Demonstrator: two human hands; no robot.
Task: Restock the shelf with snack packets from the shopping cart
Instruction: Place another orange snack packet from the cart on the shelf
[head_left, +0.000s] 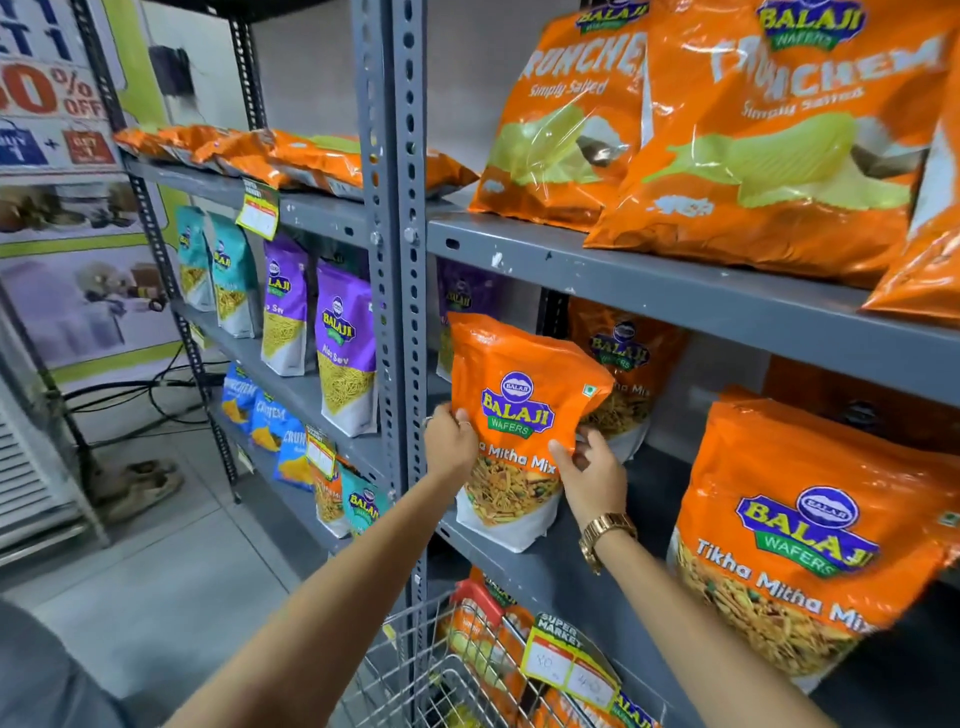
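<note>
Both hands clasp 1 orange Mitha Mix packet (511, 431) upright on the grey shelf (561, 577): left hand (451, 441) closed on its left edge, right hand (592, 475) on its right, thumb across the front. Shopping cart (441, 675) sits below.

Both my arms extend forward; my left hand (451, 441) and right hand (592, 475) grip with fingers curled.

Both forearms are bare, no sleeves reaching them; the right wrist carries a gold-toned metal watch (605, 535) with a link bracelet; a thin ring sits on a finger of the left hand (451, 444); grey clothing (47, 675) shows at the near left corner.
</note>
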